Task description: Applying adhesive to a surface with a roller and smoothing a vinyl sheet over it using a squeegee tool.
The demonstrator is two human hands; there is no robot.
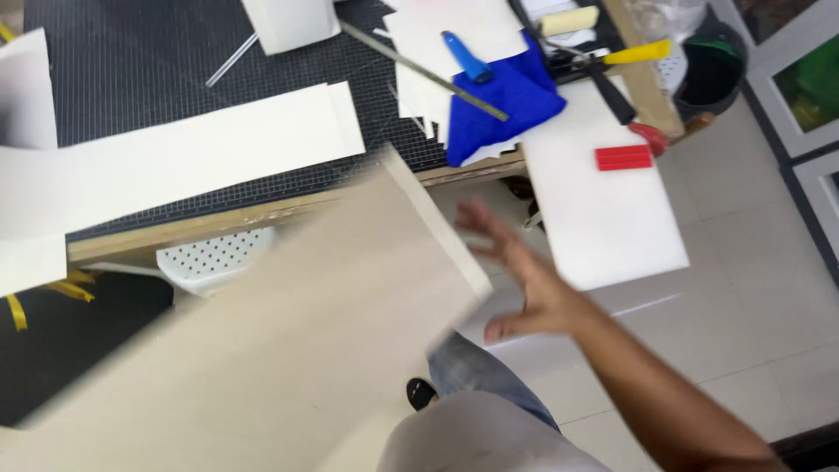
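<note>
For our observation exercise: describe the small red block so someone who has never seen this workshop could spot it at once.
Find the black gridded cutting mat on the workbench, then the white board jutting off the bench's right end over the tiled floor. The red block lies flat near that board's far edge: a small ridged rectangle, the only red thing on the plain white surface.

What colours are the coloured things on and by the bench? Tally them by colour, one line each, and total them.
Blue: 2, the cloth and the tool handle
Red: 2, the ridged block and the grip at the board's edge
Yellow: 1, the clamp handle
Green: 1, the bucket
Total: 6
</note>
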